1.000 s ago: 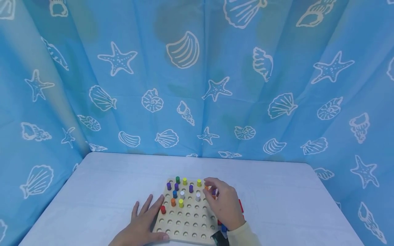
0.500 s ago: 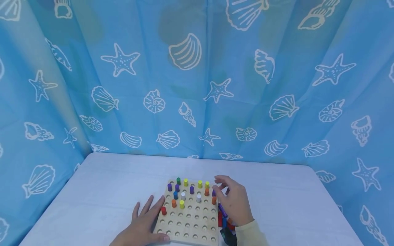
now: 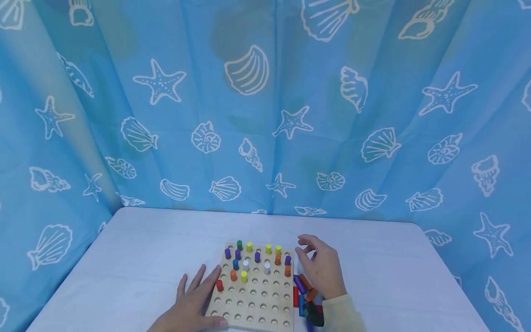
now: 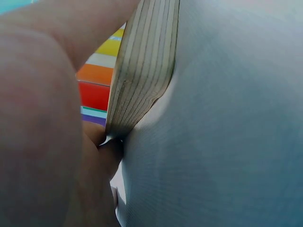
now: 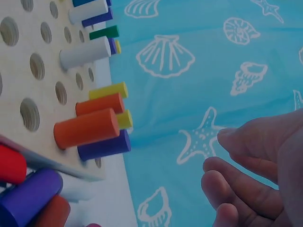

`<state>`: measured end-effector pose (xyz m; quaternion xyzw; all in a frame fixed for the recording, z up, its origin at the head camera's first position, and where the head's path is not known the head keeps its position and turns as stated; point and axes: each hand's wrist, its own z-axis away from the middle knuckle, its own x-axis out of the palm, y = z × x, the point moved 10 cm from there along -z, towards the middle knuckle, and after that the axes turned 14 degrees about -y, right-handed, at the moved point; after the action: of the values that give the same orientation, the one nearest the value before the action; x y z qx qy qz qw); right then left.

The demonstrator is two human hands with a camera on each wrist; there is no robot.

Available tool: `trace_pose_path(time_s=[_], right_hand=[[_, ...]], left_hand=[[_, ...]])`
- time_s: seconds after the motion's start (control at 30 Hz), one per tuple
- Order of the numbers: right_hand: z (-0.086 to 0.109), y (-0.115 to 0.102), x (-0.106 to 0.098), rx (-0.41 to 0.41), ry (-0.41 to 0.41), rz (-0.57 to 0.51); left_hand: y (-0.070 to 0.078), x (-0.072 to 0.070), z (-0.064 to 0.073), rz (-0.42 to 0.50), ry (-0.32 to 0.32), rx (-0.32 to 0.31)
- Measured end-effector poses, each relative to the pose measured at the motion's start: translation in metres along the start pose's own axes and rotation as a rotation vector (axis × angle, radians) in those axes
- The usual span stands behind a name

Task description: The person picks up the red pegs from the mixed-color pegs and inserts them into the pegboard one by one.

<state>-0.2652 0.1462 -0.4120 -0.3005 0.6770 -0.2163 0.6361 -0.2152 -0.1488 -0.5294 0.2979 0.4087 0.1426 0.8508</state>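
A wooden pegboard (image 3: 259,300) lies on the table, its back rows holding upright coloured pegs, among them a white peg (image 3: 267,268) and a red peg (image 3: 220,285). My left hand (image 3: 186,306) rests against the board's left side with fingers spread and the thumb at the front left corner. In the left wrist view the board's layered edge (image 4: 147,61) shows beside the fingers. Just right of the board is my right hand (image 3: 325,269), fingers loosely bent and nothing between them. The right wrist view shows this hand (image 5: 255,175) apart from an orange peg (image 5: 87,127) and a purple peg (image 5: 104,144).
Loose pegs lie in a pile by the board's right edge, including a red peg (image 3: 296,296), a purple peg (image 3: 299,284) and a blue peg (image 3: 302,305). A blue shell-patterned curtain (image 3: 265,115) hangs behind the white table (image 3: 157,244).
My right hand has moved right, off the board's back right corner, uncovering yellow, orange and purple pegs there and much of the loose pile. The left hand stays in place.
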Motion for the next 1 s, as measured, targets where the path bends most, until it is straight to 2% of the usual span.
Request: trace_pose_path(time_s=[0.17, 0.5, 0.77, 1.0], right_hand=[[-0.003, 0.011, 0.002, 0.063, -0.031, -0.004], [-0.006, 0.027, 0.001, 0.122, -0.042, 0.024], [-0.008, 0.044, 0.006, 0.223, -0.106, 0.007], [-0.008, 0.053, 0.008, 0.245, -0.132, 0.03]], left_hand=[[-0.001, 0.0, -0.001, -0.011, -0.006, -0.01], [0.0, 0.001, 0.0, -0.025, -0.006, -0.01], [0.0, 0.0, 0.0, -0.03, -0.002, -0.007], [-0.002, 0.001, -0.001, -0.037, 0.006, -0.007]])
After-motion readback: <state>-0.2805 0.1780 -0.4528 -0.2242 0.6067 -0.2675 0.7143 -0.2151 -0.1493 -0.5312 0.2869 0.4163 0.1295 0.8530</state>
